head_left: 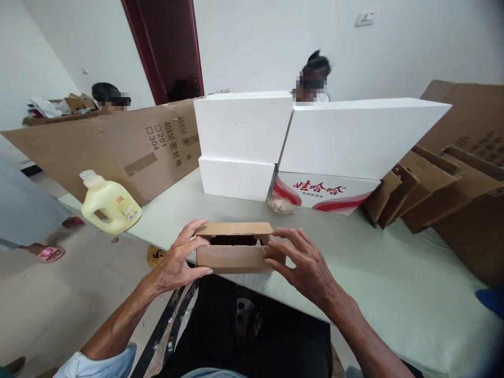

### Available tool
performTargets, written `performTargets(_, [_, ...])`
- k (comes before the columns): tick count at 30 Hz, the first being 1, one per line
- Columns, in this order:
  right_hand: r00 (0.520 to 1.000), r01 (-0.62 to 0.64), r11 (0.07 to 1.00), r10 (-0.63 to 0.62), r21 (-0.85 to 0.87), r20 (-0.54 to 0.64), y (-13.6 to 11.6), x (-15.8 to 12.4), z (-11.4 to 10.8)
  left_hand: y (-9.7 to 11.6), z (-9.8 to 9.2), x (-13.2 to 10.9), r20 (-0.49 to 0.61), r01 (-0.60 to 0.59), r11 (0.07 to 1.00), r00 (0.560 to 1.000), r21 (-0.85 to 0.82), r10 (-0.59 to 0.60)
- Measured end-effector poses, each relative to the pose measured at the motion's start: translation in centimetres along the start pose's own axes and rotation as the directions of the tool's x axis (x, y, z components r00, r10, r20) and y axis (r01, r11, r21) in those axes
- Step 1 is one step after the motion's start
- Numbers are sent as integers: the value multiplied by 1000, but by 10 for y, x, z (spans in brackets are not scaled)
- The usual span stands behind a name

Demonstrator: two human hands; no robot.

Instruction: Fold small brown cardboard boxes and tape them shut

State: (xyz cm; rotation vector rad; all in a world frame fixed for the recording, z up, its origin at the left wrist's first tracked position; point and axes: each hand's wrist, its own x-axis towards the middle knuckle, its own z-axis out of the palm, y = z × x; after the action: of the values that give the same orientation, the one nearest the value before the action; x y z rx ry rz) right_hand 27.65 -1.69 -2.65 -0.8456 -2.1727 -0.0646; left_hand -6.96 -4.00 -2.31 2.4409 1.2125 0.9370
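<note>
Two hands [179, 261] [307, 265] grip a small carton [234, 260], white boxes [244, 128] standing beyond it, a yellow jug [114, 206] off left.

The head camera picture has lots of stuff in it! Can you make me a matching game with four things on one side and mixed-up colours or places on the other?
Things:
1. small brown box
2. jug
3. slipper
4. wall socket

Clues:
A. pale yellow
B. high on the wall
C. pink
D. held by the left hand and the right hand

Right pairs: 1-D, 2-A, 3-C, 4-B
</note>
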Motion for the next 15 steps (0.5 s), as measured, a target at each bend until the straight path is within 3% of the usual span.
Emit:
performTargets(8, [994,110,994,-110,-11,10,-14,-1,-4,-11,-11,9,66,37,998,997,-54,-34])
performTargets(15, [989,106,992,-113,65,100,-20,-3,-9,-12,-19,20,128,93,985,989,-147,-74])
